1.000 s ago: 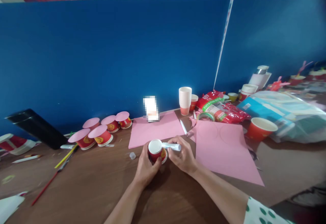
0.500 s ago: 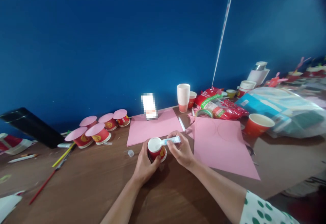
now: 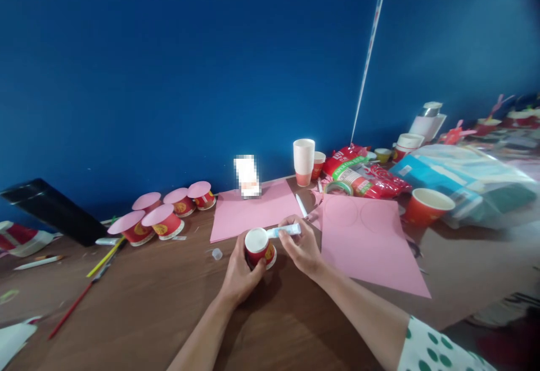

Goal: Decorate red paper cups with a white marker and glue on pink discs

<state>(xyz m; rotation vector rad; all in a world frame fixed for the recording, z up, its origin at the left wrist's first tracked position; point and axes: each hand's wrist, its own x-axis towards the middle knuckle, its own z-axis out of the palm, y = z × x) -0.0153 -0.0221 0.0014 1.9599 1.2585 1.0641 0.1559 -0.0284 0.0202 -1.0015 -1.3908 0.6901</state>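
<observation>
My left hand (image 3: 239, 272) is wrapped round a small red paper cup (image 3: 259, 247) turned upside down on the brown table (image 3: 160, 309), its white base facing up. My right hand (image 3: 302, 250) pinches a white and light blue glue tube (image 3: 286, 229), with the tip resting on the cup's base near its right rim. A small clear cap (image 3: 216, 254) lies on the table just left of my left hand. Both hands are closed on what they hold.
Several upturned red cups with pink paper discs (image 3: 162, 217) stand at the left. Two pink paper sheets (image 3: 367, 241) lie behind and right of my hands. A white cup stack (image 3: 304, 160), tape roll (image 3: 338, 188), red packets (image 3: 363, 177), an open red cup (image 3: 430, 205) and plastic bags (image 3: 468, 182) crowd the right. Pencils (image 3: 103, 258) lie at left.
The camera tipped down slightly after the first frame. The glue tube's tip has shifted a little across the cup's base; my left hand keeps the cup in place.
</observation>
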